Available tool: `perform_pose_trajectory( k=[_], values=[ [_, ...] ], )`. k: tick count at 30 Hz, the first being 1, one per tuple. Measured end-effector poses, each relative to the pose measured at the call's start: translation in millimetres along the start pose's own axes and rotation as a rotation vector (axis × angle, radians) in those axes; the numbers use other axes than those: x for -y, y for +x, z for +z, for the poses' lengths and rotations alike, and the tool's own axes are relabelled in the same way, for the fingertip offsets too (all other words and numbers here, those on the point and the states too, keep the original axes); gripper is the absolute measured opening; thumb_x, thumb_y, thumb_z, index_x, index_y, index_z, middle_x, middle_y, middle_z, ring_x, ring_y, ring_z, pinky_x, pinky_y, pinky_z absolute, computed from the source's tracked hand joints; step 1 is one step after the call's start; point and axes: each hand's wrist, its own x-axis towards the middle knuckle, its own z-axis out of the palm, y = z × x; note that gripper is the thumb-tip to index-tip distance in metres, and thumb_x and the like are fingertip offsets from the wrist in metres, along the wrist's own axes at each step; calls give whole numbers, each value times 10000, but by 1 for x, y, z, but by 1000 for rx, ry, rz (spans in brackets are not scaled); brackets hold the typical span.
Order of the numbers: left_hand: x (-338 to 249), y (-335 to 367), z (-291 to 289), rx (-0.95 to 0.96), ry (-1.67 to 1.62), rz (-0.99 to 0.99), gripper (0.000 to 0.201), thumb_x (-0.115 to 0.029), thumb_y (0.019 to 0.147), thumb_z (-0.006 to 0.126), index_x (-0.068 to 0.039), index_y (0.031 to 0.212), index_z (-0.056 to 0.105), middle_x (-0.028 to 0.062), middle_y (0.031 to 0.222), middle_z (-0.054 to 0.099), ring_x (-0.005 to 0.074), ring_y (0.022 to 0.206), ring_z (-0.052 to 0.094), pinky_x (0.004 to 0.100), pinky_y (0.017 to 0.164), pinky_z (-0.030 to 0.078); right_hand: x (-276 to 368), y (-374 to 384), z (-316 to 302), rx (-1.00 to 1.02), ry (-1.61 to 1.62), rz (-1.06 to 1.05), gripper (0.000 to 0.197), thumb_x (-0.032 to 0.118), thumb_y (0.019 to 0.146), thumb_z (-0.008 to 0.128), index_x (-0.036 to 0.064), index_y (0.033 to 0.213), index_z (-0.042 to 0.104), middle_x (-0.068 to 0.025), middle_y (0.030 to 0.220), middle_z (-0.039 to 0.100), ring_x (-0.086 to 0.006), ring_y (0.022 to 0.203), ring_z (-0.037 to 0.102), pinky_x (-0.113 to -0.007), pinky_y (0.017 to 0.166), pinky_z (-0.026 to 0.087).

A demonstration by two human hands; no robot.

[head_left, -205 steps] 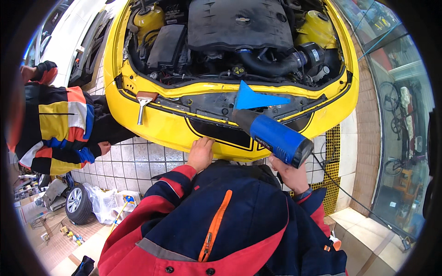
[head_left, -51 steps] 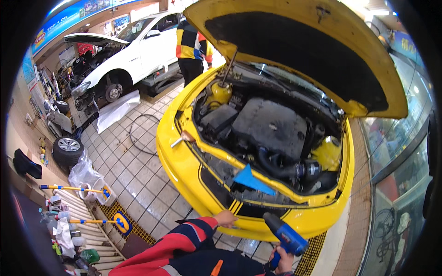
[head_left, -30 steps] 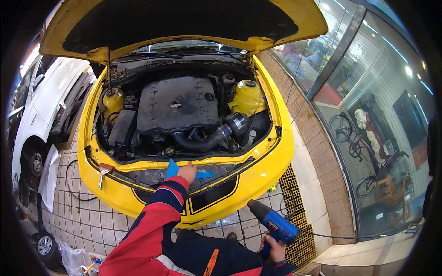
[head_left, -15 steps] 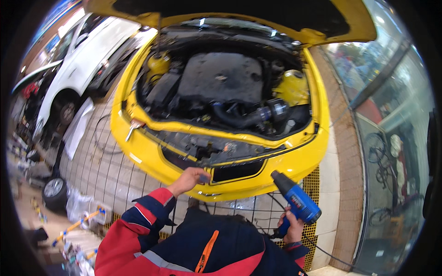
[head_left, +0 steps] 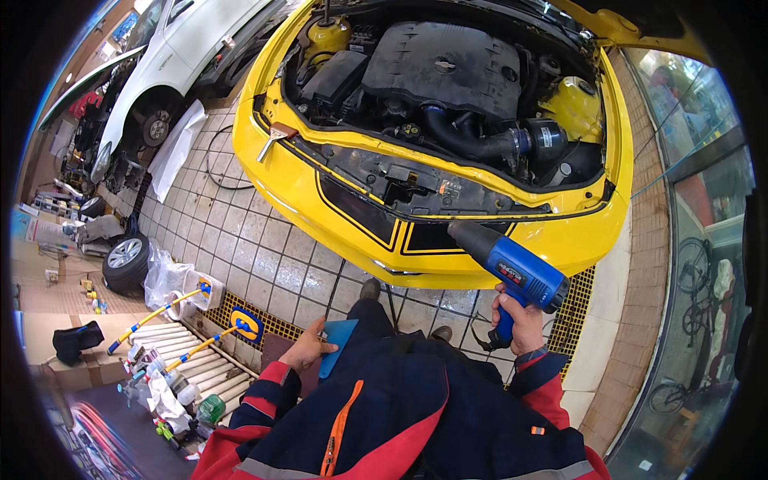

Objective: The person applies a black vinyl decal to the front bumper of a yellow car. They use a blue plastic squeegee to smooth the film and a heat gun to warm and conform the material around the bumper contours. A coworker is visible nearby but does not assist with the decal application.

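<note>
My left hand (head_left: 307,347) is closed on the edge of a flat blue squeegee card (head_left: 337,344), low in front of my body and apart from the car. In my right hand (head_left: 522,322) is a blue heat gun (head_left: 512,264), gripped by its handle. Its dark nozzle points left, over the black panel (head_left: 448,237) on the yellow car's front bumper (head_left: 308,214). A second black panel (head_left: 356,206) lies left of it. The hood is up, and the engine cover (head_left: 448,70) shows.
A scraper with a brown handle (head_left: 277,139) rests on the bumper's left side. At left stand a white car (head_left: 200,44), a loose wheel (head_left: 126,262) and a slatted rack (head_left: 192,356) with bottles. Glass panes (head_left: 708,200) line the right side.
My left hand has drawn back from the bumper toward my body, with the blue card now plainly visible. The view has shifted, and the heat gun's nozzle now overlaps the black panel.
</note>
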Motion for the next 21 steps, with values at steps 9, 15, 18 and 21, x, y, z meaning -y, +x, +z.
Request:
perform_pose_trajectory(
  k=[9, 15, 18, 21],
  values=[
    [-2, 101, -66, 141, 353, -96, 987, -30, 941, 776, -28, 1737, 192, 334, 1538, 574, 374, 1338, 657, 418, 1055, 573, -12, -29, 48, -91, 31, -30, 309, 83, 990, 747, -11, 1276, 677, -82, 907, 712, -162, 714, 672, -309, 664, 563],
    [78, 217, -99, 317, 196, -194, 589, -419, 1121, 558, -27, 1561, 575, 274, 1408, 688, 350, 1313, 668, 480, 1009, 581, -25, -32, 76, -223, -9, -26, 312, 100, 989, 757, 1, 1274, 676, -85, 902, 713, -161, 712, 671, -303, 642, 558],
    [53, 227, -110, 380, 646, 191, 649, -566, 1117, 551, -105, 1571, 590, 147, 1256, 754, 216, 925, 750, 363, 736, 619, -29, -37, 90, -247, 11, -5, 302, 119, 990, 762, 6, 1258, 680, -85, 913, 722, -158, 707, 668, -306, 641, 554],
    [-30, 173, -169, 671, 193, -410, 619, -540, 1111, 590, -165, 1603, 569, 25, 1022, 713, 99, 712, 632, 279, 609, 516, -33, -38, 104, -254, -21, -31, 316, 153, 1002, 748, 4, 1272, 679, -80, 913, 722, -156, 715, 669, -307, 651, 550]
  ],
)
